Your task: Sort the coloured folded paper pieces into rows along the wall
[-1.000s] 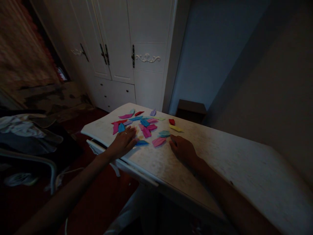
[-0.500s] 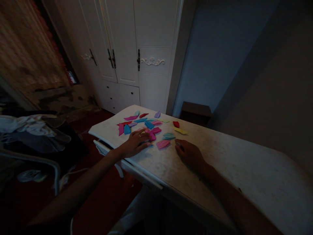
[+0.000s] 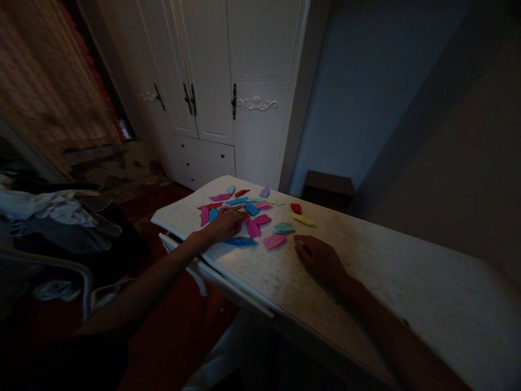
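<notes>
Several folded paper pieces in bright colours lie scattered on the pale tabletop. My left hand [image 3: 227, 224] reaches palm down over them, fingers stretched out, its fingertips beside a magenta folded paper [image 3: 253, 228] and a blue folded paper [image 3: 251, 208]. Below that hand a long blue folded paper [image 3: 242, 241] lies flat, partly covered. My right hand [image 3: 321, 259] rests on the table with curled fingers; what is in them, if anything, I cannot make out. Nearest to it are a pink folded paper [image 3: 274, 241] and a teal folded paper [image 3: 284, 228].
A yellow piece [image 3: 303, 219] and a red piece [image 3: 296, 208] lie farther back on the white table [image 3: 391, 271]. A drawer [image 3: 232, 288] juts out at the front edge. Behind stand a white wardrobe [image 3: 260, 141] and a low brown cabinet [image 3: 329, 182].
My left hand has shifted slightly away from the front edge and off the magenta paper, uncovering more of it and the long blue paper. The right hand stays curled in nearly the same place.
</notes>
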A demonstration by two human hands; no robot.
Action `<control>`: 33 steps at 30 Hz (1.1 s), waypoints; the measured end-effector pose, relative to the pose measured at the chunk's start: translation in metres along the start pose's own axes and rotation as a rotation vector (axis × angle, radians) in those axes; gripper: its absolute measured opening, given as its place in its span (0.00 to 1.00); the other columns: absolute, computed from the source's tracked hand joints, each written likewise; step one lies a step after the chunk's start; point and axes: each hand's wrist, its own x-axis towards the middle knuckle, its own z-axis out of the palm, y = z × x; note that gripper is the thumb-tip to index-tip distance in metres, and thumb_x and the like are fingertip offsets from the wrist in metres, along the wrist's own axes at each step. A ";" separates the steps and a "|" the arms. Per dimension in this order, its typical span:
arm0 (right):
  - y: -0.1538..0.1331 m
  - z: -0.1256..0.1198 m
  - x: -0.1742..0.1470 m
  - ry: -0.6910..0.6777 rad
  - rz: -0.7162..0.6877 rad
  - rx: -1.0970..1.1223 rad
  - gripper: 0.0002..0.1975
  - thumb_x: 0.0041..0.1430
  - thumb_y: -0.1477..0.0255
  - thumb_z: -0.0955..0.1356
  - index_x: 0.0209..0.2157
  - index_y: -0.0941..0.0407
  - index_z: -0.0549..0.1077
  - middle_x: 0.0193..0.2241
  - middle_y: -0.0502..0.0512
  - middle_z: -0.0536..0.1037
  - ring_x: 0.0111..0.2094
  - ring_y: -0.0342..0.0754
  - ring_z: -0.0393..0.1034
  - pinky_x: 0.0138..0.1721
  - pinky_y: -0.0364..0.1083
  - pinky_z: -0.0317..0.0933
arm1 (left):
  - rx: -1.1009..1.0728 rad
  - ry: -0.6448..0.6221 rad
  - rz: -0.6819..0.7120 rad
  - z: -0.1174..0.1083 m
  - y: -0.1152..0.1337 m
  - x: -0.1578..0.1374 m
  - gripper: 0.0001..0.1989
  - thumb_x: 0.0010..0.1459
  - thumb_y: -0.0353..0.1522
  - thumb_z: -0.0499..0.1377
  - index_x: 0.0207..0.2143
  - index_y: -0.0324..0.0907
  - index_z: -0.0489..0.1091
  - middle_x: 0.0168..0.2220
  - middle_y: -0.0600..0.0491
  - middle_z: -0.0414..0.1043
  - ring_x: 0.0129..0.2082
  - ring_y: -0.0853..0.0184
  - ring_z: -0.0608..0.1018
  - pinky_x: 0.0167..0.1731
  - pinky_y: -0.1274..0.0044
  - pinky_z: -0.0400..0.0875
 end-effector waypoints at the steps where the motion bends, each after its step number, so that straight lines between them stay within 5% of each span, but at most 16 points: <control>1: 0.000 0.000 0.000 0.002 -0.001 0.006 0.19 0.63 0.68 0.60 0.52 0.58 0.73 0.49 0.60 0.77 0.48 0.51 0.71 0.50 0.50 0.62 | 0.012 -0.013 0.012 0.000 -0.003 0.002 0.17 0.57 0.25 0.50 0.46 0.42 0.72 0.49 0.46 0.75 0.55 0.56 0.71 0.53 0.61 0.63; 9: 0.003 0.001 0.001 -0.007 -0.014 0.022 0.18 0.63 0.68 0.60 0.49 0.57 0.74 0.45 0.60 0.78 0.44 0.51 0.72 0.47 0.50 0.63 | -0.014 -0.083 -0.016 -0.003 -0.024 0.005 0.19 0.60 0.39 0.56 0.51 0.40 0.70 0.45 0.44 0.76 0.44 0.60 0.77 0.46 0.68 0.68; 16: 0.004 0.001 0.000 0.000 -0.019 0.041 0.17 0.63 0.68 0.60 0.48 0.57 0.75 0.45 0.59 0.78 0.44 0.51 0.72 0.47 0.49 0.63 | -0.066 -0.139 0.111 -0.009 -0.029 0.011 0.11 0.61 0.32 0.53 0.37 0.42 0.76 0.37 0.49 0.78 0.40 0.64 0.76 0.43 0.72 0.68; 21: 0.006 0.002 0.002 -0.013 -0.018 0.040 0.17 0.63 0.68 0.61 0.48 0.57 0.75 0.45 0.59 0.78 0.44 0.51 0.72 0.47 0.49 0.63 | -0.049 -0.146 0.166 -0.014 -0.026 0.012 0.14 0.59 0.24 0.50 0.39 0.41 0.75 0.40 0.48 0.77 0.42 0.65 0.76 0.45 0.73 0.68; 33: 0.006 0.003 0.001 0.006 -0.018 0.048 0.17 0.63 0.68 0.61 0.47 0.56 0.75 0.44 0.58 0.78 0.42 0.51 0.72 0.47 0.50 0.64 | 0.320 -0.064 0.162 -0.024 -0.035 0.016 0.13 0.62 0.25 0.52 0.43 0.45 0.74 0.54 0.46 0.69 0.57 0.58 0.68 0.52 0.64 0.61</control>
